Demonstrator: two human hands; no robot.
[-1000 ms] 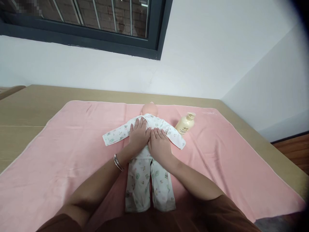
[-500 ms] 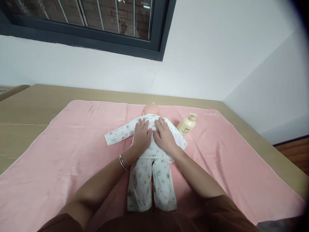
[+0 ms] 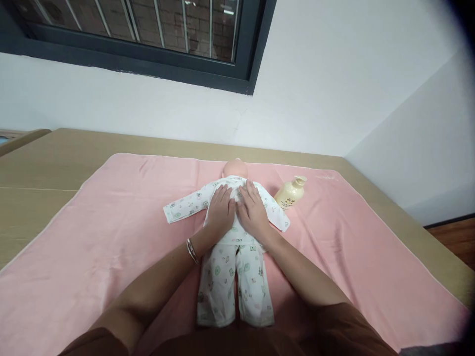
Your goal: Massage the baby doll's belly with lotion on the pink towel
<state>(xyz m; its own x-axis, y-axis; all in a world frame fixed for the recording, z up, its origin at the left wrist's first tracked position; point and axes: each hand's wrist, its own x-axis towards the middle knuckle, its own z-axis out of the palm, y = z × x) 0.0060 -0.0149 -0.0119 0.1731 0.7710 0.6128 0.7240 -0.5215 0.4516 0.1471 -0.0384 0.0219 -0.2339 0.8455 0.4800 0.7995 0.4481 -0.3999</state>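
A baby doll (image 3: pixel 235 168) in a white patterned top (image 3: pixel 236 234) and matching trousers (image 3: pixel 218 291) lies stretched out, head away from me. Which way its face points I cannot tell. My left hand (image 3: pixel 221 210) rests flat on the left side of the top, fingers extended, a silver bracelet (image 3: pixel 192 251) at the wrist. On the other side, my right hand (image 3: pixel 253 210) lies flat too, its fingers pointing toward the doll's head. The thumbs are close together near the middle. Beside the doll's right-hand sleeve is a cream pump bottle (image 3: pixel 291 193), partly behind that sleeve.
A pink blanket (image 3: pixel 122 217) spreads under the doll over a light wooden surface (image 3: pixel 40 163). Beyond it rises a white wall (image 3: pixel 297 99) with a dark-framed window (image 3: pixel 245 74). Dark wood (image 3: pixel 456 240) shows at the right edge.
My right hand has slid slightly inward, closer to my left hand. The view has shifted a little, so everything sits slightly farther right. Both palms stay on the top.
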